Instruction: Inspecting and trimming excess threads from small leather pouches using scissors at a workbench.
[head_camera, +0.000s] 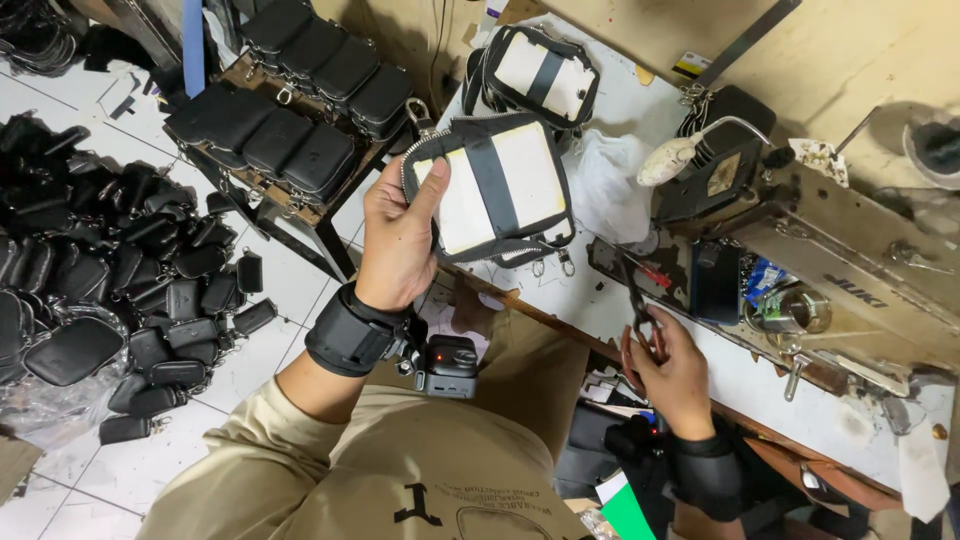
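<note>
The left hand (398, 240) holds a small pouch (497, 187) up over the near edge of the tabletop (740, 385), thumb pressed on its pale face and fingers behind; its grip is closed on the pouch's nine o'clock edge. The pouch shows white panels crossed by a black strap, with a zip along its rim and metal clips hanging at its six o'clock side. The right hand (672, 378), at four o'clock from the pouch, is closed around the handles of dark scissors (636, 300), blades pointing up toward the pouch and lying just above the tabletop.

By the look of it, the step in hand is checking or trimming the pouch, probably loose threads, though none can be made out. The next move would call for bringing the blades to the pouch's edge while the left hand keeps it steady and turned to the light.

A second pouch (541, 72) lies at twelve o'clock, a sewing machine (850, 270) at three o'clock, and black pouches fill a rack (290, 120) and the floor (110, 270) at nine o'clock.
</note>
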